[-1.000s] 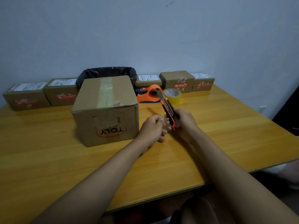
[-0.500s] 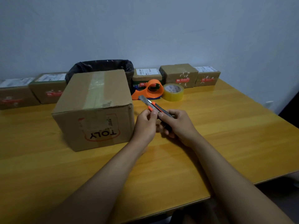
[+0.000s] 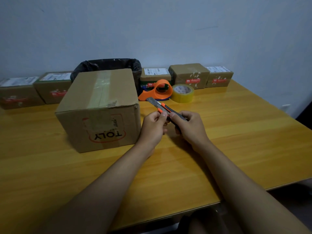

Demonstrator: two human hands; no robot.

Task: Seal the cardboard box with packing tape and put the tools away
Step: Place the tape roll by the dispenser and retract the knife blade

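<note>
A brown cardboard box (image 3: 99, 108) marked TOLY stands on the wooden table (image 3: 236, 132), with a strip of clear tape along its closed top. Just right of it I hold an orange and black utility knife (image 3: 162, 108) in both hands, its metal tip pointing up and left toward the box. My right hand (image 3: 190, 127) grips the handle. My left hand (image 3: 153, 127) pinches the orange slider near the blade end. Behind the knife lie an orange tape dispenser (image 3: 160, 90) and a roll of clear packing tape (image 3: 183, 92).
Several small taped parcels (image 3: 189, 75) line the wall at the back of the table. A bin with a black bag (image 3: 108, 65) stands behind the big box. The table's front edge runs close to my body and its right edge is near.
The knife has tilted from pointing away to pointing up and left. My left hand moved up onto its slider. My view shifted, so the box appears more to the left.
</note>
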